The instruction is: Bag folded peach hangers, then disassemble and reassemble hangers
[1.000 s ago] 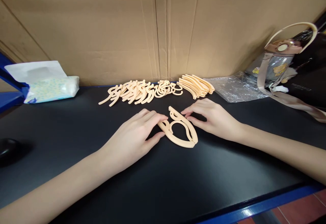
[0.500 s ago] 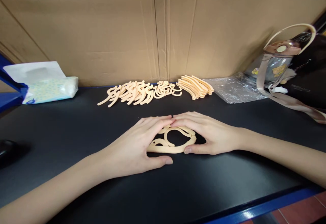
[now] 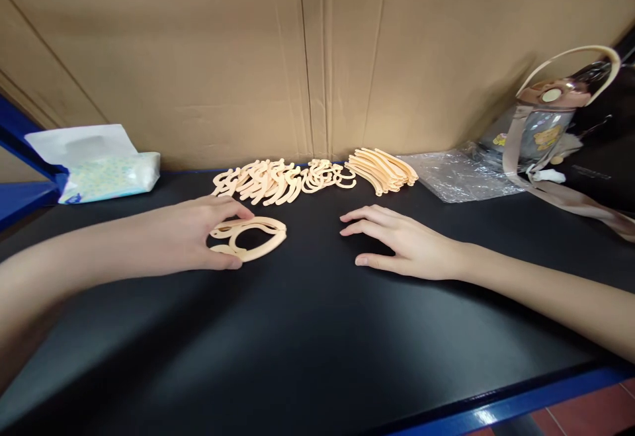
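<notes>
Beige hanger point(image 3: 268, 247): pinched in left hand point(image 3: 196, 234)
Right hand point(image 3: 409, 241): fingers spread, well apart from hanger
Black table point(image 3: 317, 337): stretches between hands, down to blue edge point(image 3: 520, 401)

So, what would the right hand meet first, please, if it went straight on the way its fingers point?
The right hand would probably meet the looped beige piece held by the left hand, though exact depth is hard to judge.
</notes>
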{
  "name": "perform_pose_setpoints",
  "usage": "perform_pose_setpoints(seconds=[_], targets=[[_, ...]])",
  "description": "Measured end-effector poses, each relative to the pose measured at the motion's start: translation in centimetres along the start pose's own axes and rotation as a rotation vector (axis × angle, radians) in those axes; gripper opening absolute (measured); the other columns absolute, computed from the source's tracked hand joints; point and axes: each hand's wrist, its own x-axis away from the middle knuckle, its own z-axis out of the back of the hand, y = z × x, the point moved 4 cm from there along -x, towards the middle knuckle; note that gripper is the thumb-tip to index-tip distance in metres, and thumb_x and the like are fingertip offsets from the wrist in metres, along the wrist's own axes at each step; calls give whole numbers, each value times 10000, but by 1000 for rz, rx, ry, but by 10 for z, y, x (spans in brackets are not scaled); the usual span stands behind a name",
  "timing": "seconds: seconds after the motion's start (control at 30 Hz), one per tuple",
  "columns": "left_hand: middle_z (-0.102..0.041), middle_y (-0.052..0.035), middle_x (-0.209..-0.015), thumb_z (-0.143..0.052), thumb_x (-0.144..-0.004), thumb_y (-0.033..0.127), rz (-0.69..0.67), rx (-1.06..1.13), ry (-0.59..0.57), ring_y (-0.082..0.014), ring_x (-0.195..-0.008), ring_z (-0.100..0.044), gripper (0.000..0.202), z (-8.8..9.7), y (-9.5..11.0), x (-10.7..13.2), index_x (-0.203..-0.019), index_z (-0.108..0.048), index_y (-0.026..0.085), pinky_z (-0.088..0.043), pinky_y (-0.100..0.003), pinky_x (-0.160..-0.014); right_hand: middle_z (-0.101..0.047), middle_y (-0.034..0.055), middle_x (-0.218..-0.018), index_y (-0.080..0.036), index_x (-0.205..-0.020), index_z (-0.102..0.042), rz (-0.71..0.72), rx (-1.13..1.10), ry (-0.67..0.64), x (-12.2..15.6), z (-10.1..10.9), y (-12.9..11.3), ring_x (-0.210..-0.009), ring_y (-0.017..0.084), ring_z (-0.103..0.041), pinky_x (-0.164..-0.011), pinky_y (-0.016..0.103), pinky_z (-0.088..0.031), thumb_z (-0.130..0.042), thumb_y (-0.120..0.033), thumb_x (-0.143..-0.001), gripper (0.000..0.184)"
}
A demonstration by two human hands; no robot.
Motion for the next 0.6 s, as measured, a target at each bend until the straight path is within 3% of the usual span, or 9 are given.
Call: perform_pose_setpoints(seconds=[0.1, 0.23, 0.43, 0.6], targets=[[-603, -64, -1334, -682, -752, 526, 16, -95, -160, -301, -1171, -549, 599, 1, -21, -3, -1285, -640, 256, -398, -338, -975, -568, 135, -1373, -178, -1236, -615, 0, 8, -1, 0, 0, -1, -1260, 272, -545, -1061, 474, -457, -528, -440, -988, 371], [-484, -51, -1480, -656, -745, 583, 44, -112, -182, -305, -1291, -468, 689, 1, -34, -8, -1364, -579, 291, -315, -357, -1071, -567, 135, -1371, -175, -1241, -614, -2, 16, -8, 0, 0, -1, -1261, 268, -542, -1065, 465, -457, -523, -443, -990, 378], [-594, -67, -1332, -648, -680, 571, 106, -107, -126, -304, -1155, -552, 739, 5, -25, -9, -1334, -575, 234, -398, -350, -969, -564, 131, -1375, -169, -1242, -612, 0, 24, -17, 0, 0, -2, -1255, 260, -540, -1071, 458, -451, -501, -452, -1000, 389], [-586, -76, -1348, -630, -674, 595, 95, -123, -119, -314, -1130, -566, 752, 5, -22, -9, -1332, -570, 237, -409, -372, -971, -561, 131, -1379, -168, -1246, -610, -3, 30, -26, 0, 0, -2, -1256, 263, -537, -1074, 465, -447, -492, -457, -1003, 395]])
